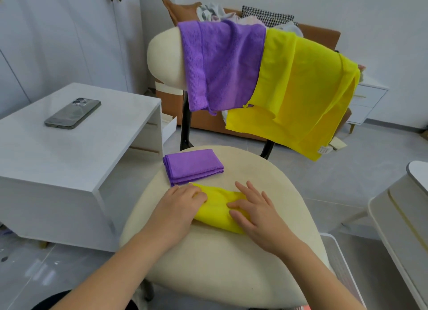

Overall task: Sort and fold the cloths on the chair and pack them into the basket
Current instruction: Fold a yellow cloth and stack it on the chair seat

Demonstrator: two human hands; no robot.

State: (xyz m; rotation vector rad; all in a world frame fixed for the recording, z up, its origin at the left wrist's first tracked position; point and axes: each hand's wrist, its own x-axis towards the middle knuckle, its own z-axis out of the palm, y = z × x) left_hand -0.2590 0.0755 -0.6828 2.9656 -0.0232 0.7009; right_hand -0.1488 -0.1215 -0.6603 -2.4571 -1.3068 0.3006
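Tally: folded purple cloth [193, 165] done; left hand [180, 205] grips, flat right hand [254, 210] presses yellow cloth [216, 205]; draped purple cloth [220, 64], draped yellow cloth [301, 89] unfolded.

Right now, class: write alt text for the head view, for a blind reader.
Left hand holds and right hand presses a yellow cloth on a chair seat, beside a folded purple cloth; a loose purple cloth and a loose yellow cloth drape the chair back.

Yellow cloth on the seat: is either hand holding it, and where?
The left hand grips the folded yellow cloth at its left end, fingers curled over the edge. The right hand only presses flat on its right part.
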